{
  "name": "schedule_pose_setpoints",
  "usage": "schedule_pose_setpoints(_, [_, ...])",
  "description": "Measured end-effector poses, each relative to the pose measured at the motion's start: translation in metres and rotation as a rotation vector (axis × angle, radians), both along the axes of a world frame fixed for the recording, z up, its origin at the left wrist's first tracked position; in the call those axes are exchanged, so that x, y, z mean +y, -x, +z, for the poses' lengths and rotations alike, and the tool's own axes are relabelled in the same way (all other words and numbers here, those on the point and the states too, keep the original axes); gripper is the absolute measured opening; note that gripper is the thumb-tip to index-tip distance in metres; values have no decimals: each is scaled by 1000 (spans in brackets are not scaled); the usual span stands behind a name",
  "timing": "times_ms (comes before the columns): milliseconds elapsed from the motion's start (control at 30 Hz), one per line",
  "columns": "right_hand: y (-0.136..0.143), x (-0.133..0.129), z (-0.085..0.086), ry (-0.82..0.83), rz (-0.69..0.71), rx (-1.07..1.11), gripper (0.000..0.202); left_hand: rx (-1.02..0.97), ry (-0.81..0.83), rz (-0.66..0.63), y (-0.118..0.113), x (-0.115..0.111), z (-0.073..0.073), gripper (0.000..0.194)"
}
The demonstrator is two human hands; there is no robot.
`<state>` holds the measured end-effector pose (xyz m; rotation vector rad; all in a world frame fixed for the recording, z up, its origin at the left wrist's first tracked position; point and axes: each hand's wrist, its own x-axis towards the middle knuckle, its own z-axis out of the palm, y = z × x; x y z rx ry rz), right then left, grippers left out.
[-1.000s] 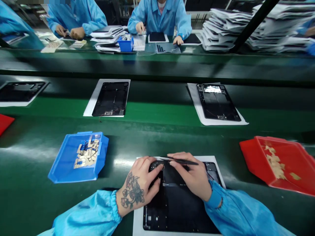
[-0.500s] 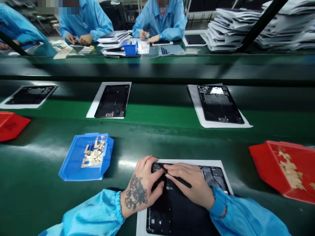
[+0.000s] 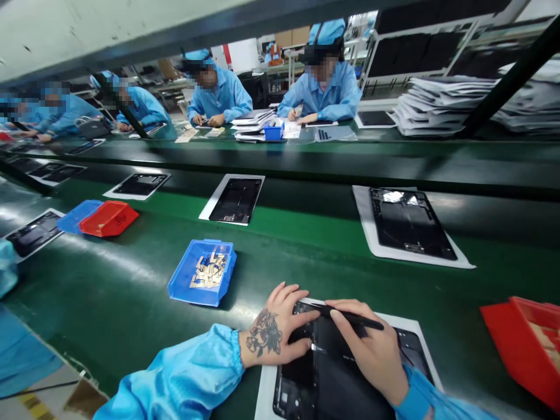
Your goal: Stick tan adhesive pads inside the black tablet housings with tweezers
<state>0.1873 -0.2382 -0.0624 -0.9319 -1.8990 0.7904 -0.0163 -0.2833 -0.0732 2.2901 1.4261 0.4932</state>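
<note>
A black tablet-like device (image 3: 341,373) with its inner parts exposed lies on a white sheet (image 3: 265,388) in front of me. My left hand (image 3: 280,329) rests on its upper left part, fingers spread and holding nothing. My right hand (image 3: 371,344) grips a thin black pen-like tool (image 3: 356,318) between thumb and fingers. The tool slants across the device's top edge, its tip close to my left fingers. The fingers hide part of the device's upper edge.
A blue bin (image 3: 179,286) of small pale pieces stands left of the device. Red bins are at the right (image 3: 503,332) and far left (image 3: 109,219). More devices on sheets (image 3: 238,201) line the green belt. People in blue sit across, and a blue sleeve (image 3: 6,265) shows at left.
The view has swung up and to the left. My left fingers are more spread out. The tool in my right hand lies flatter, and that hand has shifted along the device's top edge.
</note>
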Motion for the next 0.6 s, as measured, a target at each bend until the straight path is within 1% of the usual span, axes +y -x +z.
schedule_pose_setpoints(133, [-2, 0, 7, -38, 4, 50, 7, -15, 30, -13, 3, 1, 1, 50])
schedule_pose_setpoints(233, [-2, -1, 12, -43, -16, 91, 6, -66, 36, 76, -2, 7, 3, 42])
schedule_pose_setpoints(300, [-3, -2, 15, -29, -28, 104, 5, -72, 39, 140, -10, 16, 3, 38])
schedule_pose_setpoints(333, [-3, -3, 17, -24, -30, 114, 5, -66, 41, 148, -15, 21, 3, 36])
schedule_pose_setpoints(467, [-7, -9, 25, -4, -5, 150, 7, -46, 51, 89, -35, 40, 0, 23])
schedule_pose_setpoints(600, [-13, -10, 34, 49, 7, 131, 25, -77, 72, 73, -44, 48, -6, 23])
